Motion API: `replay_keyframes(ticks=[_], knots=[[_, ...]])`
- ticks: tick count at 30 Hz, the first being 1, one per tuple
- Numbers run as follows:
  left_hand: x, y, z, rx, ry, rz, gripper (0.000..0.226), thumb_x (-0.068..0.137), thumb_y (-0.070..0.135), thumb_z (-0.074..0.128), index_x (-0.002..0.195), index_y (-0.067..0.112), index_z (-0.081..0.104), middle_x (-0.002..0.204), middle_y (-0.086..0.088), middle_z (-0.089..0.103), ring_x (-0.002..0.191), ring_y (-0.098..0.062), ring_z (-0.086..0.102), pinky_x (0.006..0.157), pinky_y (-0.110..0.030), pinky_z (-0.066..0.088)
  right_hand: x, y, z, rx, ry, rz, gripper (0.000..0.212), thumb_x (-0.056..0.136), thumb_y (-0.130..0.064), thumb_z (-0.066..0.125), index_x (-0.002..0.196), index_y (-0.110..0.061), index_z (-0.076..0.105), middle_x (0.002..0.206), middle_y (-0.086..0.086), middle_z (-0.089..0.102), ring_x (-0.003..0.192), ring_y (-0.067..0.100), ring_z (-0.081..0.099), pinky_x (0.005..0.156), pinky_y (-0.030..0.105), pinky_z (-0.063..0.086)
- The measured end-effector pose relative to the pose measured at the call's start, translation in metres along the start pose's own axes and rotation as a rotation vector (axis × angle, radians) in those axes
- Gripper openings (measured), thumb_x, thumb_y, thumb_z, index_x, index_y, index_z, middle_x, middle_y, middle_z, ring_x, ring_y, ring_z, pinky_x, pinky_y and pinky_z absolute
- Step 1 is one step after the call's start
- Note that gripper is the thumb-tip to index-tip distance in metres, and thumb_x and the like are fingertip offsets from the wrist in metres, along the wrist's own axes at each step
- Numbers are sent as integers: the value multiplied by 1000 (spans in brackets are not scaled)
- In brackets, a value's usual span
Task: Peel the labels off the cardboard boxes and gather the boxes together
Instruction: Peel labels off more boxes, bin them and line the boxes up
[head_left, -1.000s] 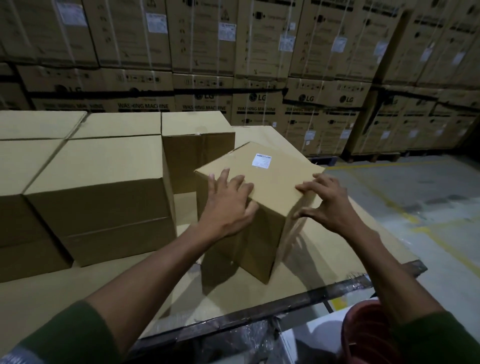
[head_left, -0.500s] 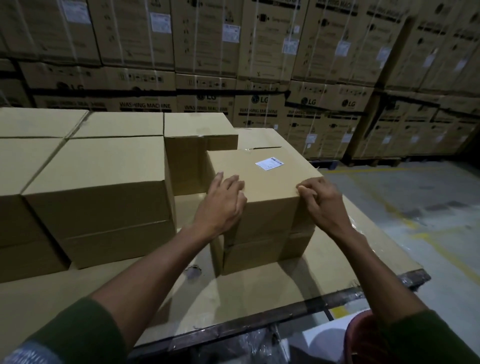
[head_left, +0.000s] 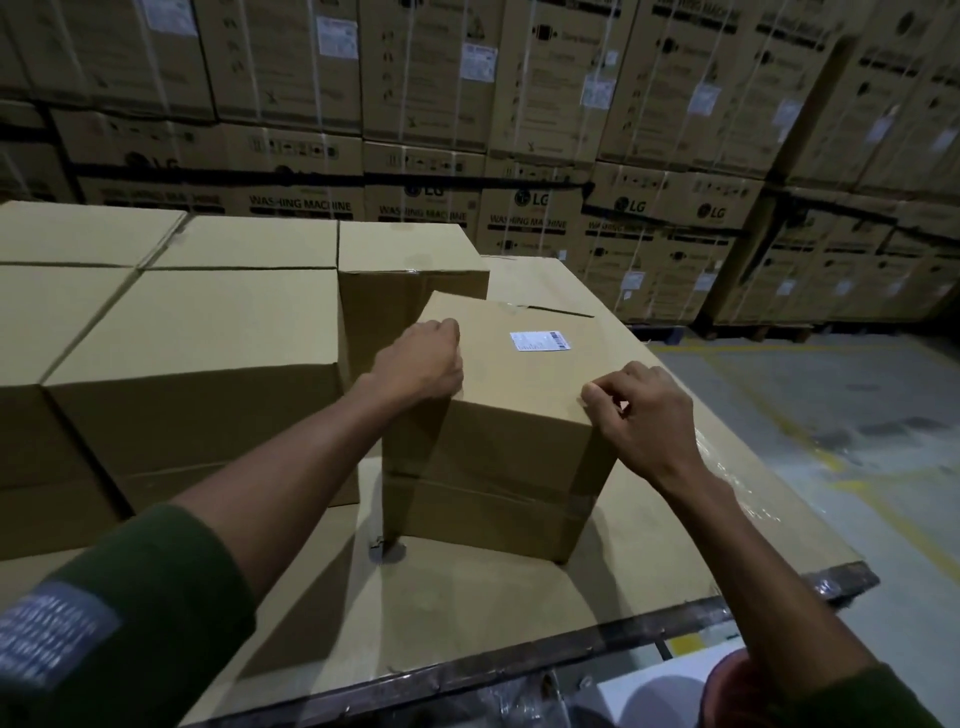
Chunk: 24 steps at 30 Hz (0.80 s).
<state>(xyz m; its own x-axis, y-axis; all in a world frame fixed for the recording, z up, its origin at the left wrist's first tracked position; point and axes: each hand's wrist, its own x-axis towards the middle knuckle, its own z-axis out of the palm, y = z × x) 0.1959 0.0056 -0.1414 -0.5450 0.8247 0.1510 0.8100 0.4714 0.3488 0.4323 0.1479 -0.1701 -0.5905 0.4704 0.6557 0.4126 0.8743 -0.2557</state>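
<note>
A cardboard box (head_left: 519, 415) stands upright on the cardboard-covered pallet top (head_left: 519, 608), with a small white barcode label (head_left: 539, 341) stuck flat on its top face. My left hand (head_left: 422, 364) lies on the box's top left edge, fingers curled over that edge. My right hand (head_left: 641, 415) sits at the near right top corner, its fingers curled with the tips on the top face. Taller plain boxes (head_left: 197, 364) stand close on the left, and another one (head_left: 405, 270) stands just behind.
Stacked washing machine cartons (head_left: 519, 130) wall off the back. The pallet's near edge (head_left: 519, 670) has a dark plastic-wrapped rim. Concrete floor with yellow lines (head_left: 831, 415) lies to the right. A reddish object (head_left: 737, 696) shows at bottom right.
The box was tipped up on one edge and now sits flat, squared up near the stacked boxes. Both hands went from spread flat on it to curled at its top edges.
</note>
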Motion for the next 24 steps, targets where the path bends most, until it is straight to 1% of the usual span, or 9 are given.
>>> replay_keyframes(ticks=[2, 4, 6, 8, 11, 14, 17, 20, 24], knots=[[2, -2, 0, 6, -3, -24, 34, 99, 29, 45, 130, 16, 49, 129, -6, 56, 115, -23, 53, 95, -50, 51, 10, -2, -3, 21, -37, 2, 26, 92, -37, 60, 85, -17, 76, 77, -1, 65, 71, 18, 56, 64, 32, 44], [-2, -4, 2, 9, 8, -41, 38, 98, 31, 43, 133, 16, 49, 136, -6, 53, 124, -25, 49, 99, -53, 49, 24, 0, -6, 72, -105, 20, 23, 94, -32, 63, 89, -16, 77, 80, 0, 69, 72, 17, 60, 67, 33, 49], [-6, -7, 5, 9, 24, -45, 39, 101, 31, 38, 134, 15, 49, 139, -7, 52, 129, -25, 46, 100, -53, 47, 42, 1, -9, 143, -193, 49, 17, 95, -26, 65, 98, -14, 76, 89, 0, 71, 80, 14, 63, 73, 33, 52], [-11, -10, 7, 10, 30, -46, 41, 102, 30, 34, 137, 14, 47, 146, -7, 48, 137, -26, 41, 105, -52, 43, 65, 1, -8, 171, -289, 67, 18, 95, -28, 65, 107, -18, 74, 102, -2, 68, 92, 12, 61, 79, 30, 50], [-12, -18, 10, 11, 37, -52, 46, 100, 33, 29, 138, 14, 46, 150, -7, 45, 142, -26, 35, 108, -53, 40, 100, 4, 3, 133, -484, 101, 36, 93, -44, 66, 125, -27, 65, 126, -1, 54, 114, 17, 52, 87, 33, 43], [-13, -25, 11, 3, 50, -55, 46, 100, 31, 29, 137, 12, 47, 150, -10, 45, 143, -28, 34, 113, -52, 36, 126, 6, 17, 102, -686, 137, 61, 88, -54, 69, 141, -31, 51, 147, 5, 41, 132, 27, 43, 102, 41, 42], [-15, -26, 13, 20, 66, -44, 47, 101, 31, 29, 140, 12, 44, 154, -10, 41, 147, -28, 29, 118, -49, 30, 140, 5, 34, 35, -772, 99, 70, 87, -58, 67, 148, -32, 44, 152, 7, 37, 136, 30, 39, 107, 45, 40], [-13, -24, 14, 53, 54, -44, 52, 102, 32, 28, 149, 11, 38, 162, -9, 30, 152, -27, 20, 121, -45, 21, 148, 4, 45, -4, -812, 77, 73, 87, -60, 66, 150, -36, 40, 154, 7, 33, 139, 32, 33, 109, 49, 36], [-9, -18, 16, 91, 45, -31, 54, 103, 35, 26, 150, 11, 38, 163, -9, 28, 152, -27, 19, 121, -47, 23, 160, 11, 49, -61, -892, 82, 71, 85, -62, 67, 148, -42, 42, 153, 6, 32, 139, 35, 33, 111, 53, 35]])
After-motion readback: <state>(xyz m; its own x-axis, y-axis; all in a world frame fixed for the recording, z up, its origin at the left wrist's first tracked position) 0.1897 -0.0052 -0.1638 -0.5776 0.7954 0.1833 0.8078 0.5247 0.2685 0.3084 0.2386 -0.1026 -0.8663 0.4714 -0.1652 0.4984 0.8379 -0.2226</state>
